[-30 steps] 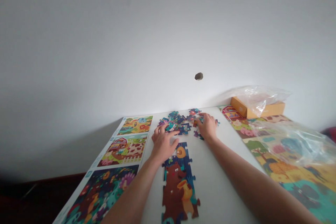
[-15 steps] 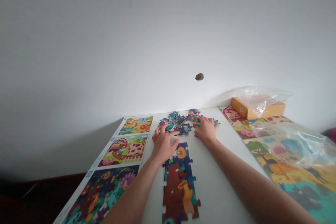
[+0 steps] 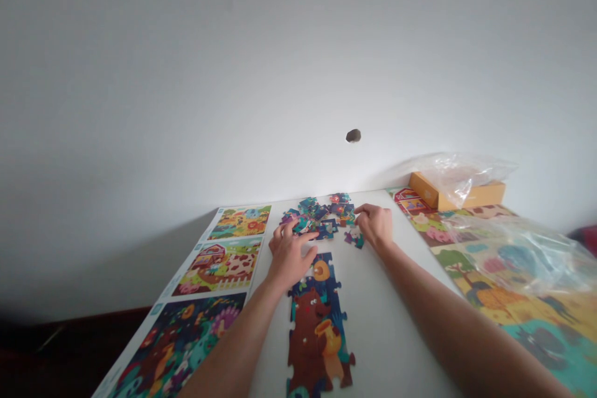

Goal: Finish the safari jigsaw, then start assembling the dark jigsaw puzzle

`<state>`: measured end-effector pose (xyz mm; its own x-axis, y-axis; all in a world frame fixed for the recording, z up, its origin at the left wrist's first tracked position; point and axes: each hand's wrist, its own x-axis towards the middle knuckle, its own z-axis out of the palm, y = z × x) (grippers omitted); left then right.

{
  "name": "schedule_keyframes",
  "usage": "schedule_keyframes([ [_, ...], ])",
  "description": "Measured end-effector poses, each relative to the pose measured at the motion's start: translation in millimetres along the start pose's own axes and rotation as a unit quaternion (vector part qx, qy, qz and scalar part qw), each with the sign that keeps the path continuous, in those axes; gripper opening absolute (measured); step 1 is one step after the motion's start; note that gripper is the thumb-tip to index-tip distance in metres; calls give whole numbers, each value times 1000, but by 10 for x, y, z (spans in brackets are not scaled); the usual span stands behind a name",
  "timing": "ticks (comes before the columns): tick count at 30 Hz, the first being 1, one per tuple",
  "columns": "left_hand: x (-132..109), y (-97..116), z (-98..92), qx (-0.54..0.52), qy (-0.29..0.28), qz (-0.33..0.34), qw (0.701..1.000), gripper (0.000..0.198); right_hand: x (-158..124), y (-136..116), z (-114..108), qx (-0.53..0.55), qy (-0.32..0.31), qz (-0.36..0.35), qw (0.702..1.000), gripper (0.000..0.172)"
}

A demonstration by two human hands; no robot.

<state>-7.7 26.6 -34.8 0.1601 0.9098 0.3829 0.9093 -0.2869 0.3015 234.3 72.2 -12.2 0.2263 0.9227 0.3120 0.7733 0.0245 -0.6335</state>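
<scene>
My left hand (image 3: 290, 255) lies with fingers spread at the near left edge of a heap of loose jigsaw pieces (image 3: 321, 212), its fingertips over the closest ones. My right hand (image 3: 377, 227) is at the heap's right side, fingers bent inward and pressed together; whatever they hold, if anything, is hidden. Just left of its thumb lies a single purple and teal jigsaw piece (image 3: 354, 237). Nearer to me, between my forearms, a joined strip of puzzle (image 3: 319, 329) shows a brown bear with a honey pot.
A sheet with printed pictures (image 3: 219, 267) runs along the table's left side. On the right lie colourful farm and safari pictures (image 3: 494, 298), partly under a clear plastic bag (image 3: 536, 261). An orange box (image 3: 471, 196) stands at the back right against the white wall (image 3: 298, 74).
My right hand has drawn slightly right and its fingers have curled in, uncovering the purple and teal jigsaw piece. Pieces seen right of it before no longer show. My left hand stays put.
</scene>
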Motion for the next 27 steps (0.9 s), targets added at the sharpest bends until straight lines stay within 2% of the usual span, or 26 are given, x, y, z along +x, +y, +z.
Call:
schedule_keyframes([
  [3, -3, 11, -8, -1, -1, -4, 1000, 32, 57, 100, -15, 59, -80, -34, 994, 38],
  [5, -4, 13, -8, -2, -4, -9, 1000, 32, 74, 138, 10, 85, -123, -87, 985, 42],
  [8, -3, 5, -1, -5, -6, -10, 1000, 31, 73, 148, 73, 75, -141, -160, 974, 53],
  [10, -1, -5, 8, -5, -4, -9, 1000, 31, 57, 136, 110, 47, -146, -179, 972, 59],
  [13, 3, -16, 17, -9, 4, -3, 1000, 30, 14, 104, 143, 16, -150, -220, 964, 51],
  [17, 11, -10, 4, -24, 8, 8, 1000, 25, -42, 48, 178, -3, -179, -306, 935, 43],
  [22, 11, 9, -19, -35, 10, 5, 999, 14, -41, 28, 204, -28, -146, -289, 946, 19],
  [24, 9, 6, -15, -36, 16, -3, 999, 11, -39, 35, 210, -27, -140, -288, 947, 22],
  [27, 7, -8, -4, -36, 17, -7, 999, 9, -52, 38, 231, -21, -155, -303, 940, 36],
])
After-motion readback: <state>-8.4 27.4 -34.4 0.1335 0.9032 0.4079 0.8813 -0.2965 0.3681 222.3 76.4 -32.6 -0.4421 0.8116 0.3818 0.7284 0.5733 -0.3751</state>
